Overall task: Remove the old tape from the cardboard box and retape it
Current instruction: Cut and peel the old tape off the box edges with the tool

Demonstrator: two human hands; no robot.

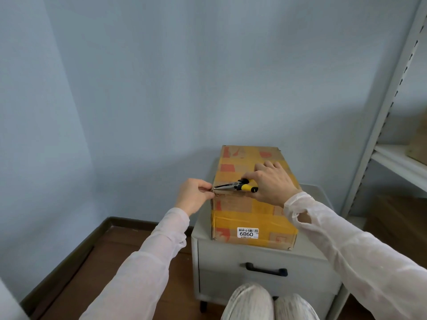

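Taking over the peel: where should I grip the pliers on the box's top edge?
By the yellow handles, coming from the right, as the right hand does. The pliers lie along the cardboard box edge with their slim nose pointing left, at the corner the left hand pinches.

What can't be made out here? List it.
Head view:
What the left hand pinches at the cardboard box's corner: fingers cover it.
Handle ends of the needle-nose pliers: under the right hand.
Small print on the label: too small.
Brown object on the shelf: cut off by right edge.
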